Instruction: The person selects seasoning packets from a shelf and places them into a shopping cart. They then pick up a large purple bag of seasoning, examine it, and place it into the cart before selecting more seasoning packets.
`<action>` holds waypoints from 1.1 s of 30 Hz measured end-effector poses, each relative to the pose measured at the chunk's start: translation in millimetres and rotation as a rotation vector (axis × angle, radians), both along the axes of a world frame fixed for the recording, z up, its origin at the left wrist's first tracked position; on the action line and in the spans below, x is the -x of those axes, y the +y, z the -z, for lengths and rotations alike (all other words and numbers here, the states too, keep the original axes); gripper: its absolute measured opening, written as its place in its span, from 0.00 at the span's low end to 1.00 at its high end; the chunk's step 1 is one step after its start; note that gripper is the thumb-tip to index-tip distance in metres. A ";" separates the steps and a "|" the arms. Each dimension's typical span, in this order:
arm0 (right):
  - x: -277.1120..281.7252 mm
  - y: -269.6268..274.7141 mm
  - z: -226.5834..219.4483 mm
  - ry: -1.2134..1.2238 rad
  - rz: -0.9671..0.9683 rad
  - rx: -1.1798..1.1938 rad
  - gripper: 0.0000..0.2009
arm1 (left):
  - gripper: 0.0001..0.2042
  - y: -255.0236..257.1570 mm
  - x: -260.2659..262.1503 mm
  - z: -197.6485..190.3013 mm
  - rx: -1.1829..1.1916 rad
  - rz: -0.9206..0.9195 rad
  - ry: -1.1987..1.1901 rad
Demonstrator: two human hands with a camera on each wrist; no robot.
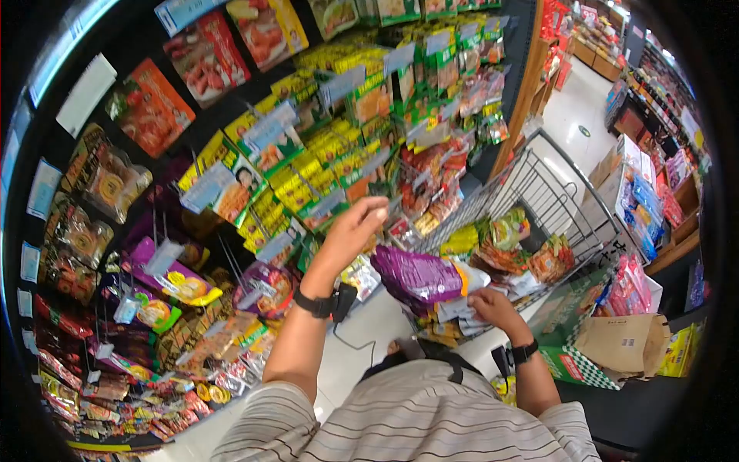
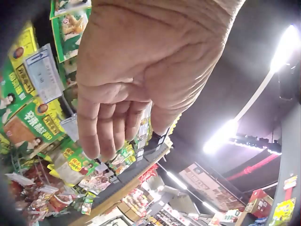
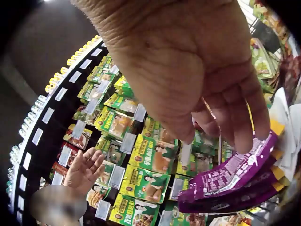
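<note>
In the head view my left hand [image 1: 354, 231] is raised in front of the hanging packets, holding nothing. The left wrist view shows its fingers [image 2: 107, 127] loosely bent, with the thumb apart. My right hand [image 1: 499, 309] is at the near end of a stack of purple snack packets [image 1: 419, 277] at the cart's near side. In the right wrist view its fingertips [image 3: 243, 143] reach the upper edge of these purple packets, and the thumb stands apart from them. The packets lie tilted, with yellow and white ends toward my right hand.
A wire shopping cart [image 1: 566, 192] holds several food packets [image 1: 504, 231]. Shelf hooks with green and yellow packets [image 1: 308, 169] fill the left side. A brown paper bag [image 1: 623, 343] and a green checked box [image 1: 570, 366] stand at the right. Beyond the cart runs a white floor aisle [image 1: 573, 104].
</note>
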State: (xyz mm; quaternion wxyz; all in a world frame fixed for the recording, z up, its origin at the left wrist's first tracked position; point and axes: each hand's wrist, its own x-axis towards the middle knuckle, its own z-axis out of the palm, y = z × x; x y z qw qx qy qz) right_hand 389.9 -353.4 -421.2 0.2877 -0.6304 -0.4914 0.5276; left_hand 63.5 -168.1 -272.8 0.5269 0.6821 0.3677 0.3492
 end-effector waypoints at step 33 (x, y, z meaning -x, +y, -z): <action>26.0 95.7 -30.5 0.113 -0.547 0.030 0.17 | 0.33 -111.5 109.1 110.5 0.023 -1.044 0.169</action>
